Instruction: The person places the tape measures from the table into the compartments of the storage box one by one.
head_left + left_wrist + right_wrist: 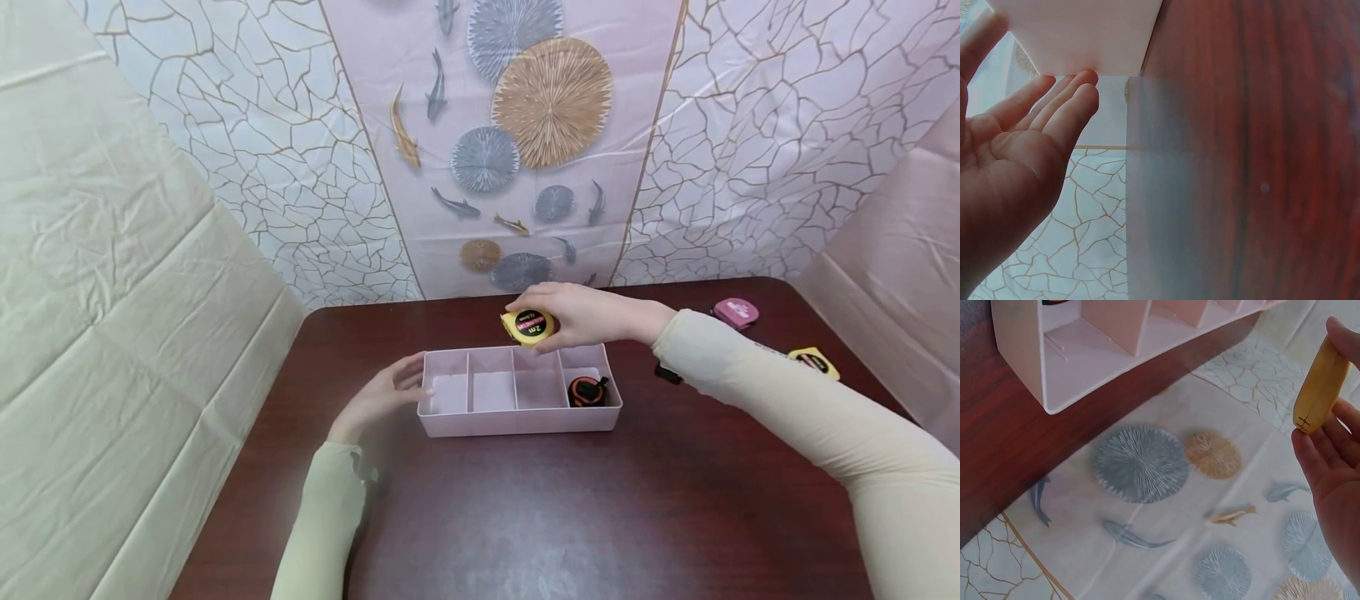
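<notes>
A yellow tape measure (528, 326) with a black and red label is pinched between thumb and fingers of my right hand (581, 315), above the back rim of a pale pink divided box (517, 422). In the right wrist view, the yellow tape measure (1321, 387) shows its narrow edge. My left hand (381, 396) rests at the left end of the box, fingers fairly straight. The left wrist view shows its fingertips (1088, 94) against the end wall. Inside the rightmost compartment sits a black and orange tape measure (587, 391).
On the right part of the dark wooden table (570, 517) lie a pink tape measure (737, 312) and another yellow tape measure (814, 362), partly behind the right sleeve. A patterned cloth (360, 167) hangs behind the table's back edge, with plain cloth on both sides.
</notes>
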The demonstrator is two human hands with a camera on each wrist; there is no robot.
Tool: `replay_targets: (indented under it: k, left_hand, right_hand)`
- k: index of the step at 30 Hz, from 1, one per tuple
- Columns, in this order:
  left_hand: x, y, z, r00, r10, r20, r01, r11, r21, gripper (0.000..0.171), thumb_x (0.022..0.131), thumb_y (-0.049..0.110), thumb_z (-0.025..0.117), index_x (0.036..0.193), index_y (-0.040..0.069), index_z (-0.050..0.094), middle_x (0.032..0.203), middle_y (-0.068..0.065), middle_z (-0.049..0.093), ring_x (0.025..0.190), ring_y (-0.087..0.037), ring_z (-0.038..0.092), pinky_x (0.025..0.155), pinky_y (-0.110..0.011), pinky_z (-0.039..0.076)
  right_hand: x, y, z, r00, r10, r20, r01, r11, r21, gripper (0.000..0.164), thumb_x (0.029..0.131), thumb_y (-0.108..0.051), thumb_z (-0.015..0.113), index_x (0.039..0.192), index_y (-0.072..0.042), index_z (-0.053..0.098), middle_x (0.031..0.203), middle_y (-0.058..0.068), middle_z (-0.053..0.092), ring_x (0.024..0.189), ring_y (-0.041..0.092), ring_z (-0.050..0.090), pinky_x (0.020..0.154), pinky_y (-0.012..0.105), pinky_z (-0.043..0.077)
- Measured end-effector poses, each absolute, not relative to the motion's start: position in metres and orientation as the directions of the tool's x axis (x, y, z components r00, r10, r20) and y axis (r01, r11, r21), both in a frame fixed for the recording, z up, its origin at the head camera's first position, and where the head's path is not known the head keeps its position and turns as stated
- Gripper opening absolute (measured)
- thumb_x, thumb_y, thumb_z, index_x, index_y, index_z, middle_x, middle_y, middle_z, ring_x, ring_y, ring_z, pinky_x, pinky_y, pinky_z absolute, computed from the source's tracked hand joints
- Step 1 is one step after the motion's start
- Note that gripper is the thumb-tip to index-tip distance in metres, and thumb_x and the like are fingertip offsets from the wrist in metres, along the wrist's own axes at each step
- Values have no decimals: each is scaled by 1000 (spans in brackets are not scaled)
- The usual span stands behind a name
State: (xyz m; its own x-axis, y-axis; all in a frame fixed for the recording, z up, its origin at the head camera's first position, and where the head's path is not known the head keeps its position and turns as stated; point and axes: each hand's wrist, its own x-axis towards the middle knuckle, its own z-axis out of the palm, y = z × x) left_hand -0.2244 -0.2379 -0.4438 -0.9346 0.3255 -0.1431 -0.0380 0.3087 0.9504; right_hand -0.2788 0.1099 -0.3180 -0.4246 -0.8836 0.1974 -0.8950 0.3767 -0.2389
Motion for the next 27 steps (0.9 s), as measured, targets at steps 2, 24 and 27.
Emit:
replay_targets:
  k: [2,24,27]
  left_hand:
    - [-226,-239,-448,-938,316,-140,-39,306,951,72,82,16,72,143,17,35,142,-2,40,127,-17,41,101,-36,36]
    - [-235,-242,-462,-942,314,-119,-24,291,956,70,83,14,71,143,19,35,142,-1,39,129,-19,39,101,-35,36]
    - [-234,-242,-460,-937,321,-136,-43,281,959,71,84,13,70,144,18,33,144,-3,37,130,-21,37,101,-36,35]
  right_hand:
    - [-278,110,-322,-430,-884,183,-892,383,-242,64,74,-29,79,129,-7,53,121,5,54,106,15,49,89,32,41]
    - [-276,107,-362,-478,-874,85,-862,448,-237,69,74,-38,77,130,-9,52,111,-1,53,95,12,51,81,29,43]
    - [-275,106,-367,-486,-871,75,-857,457,-238,68,74,-38,77,130,-8,52,111,-1,54,94,12,51,81,29,43]
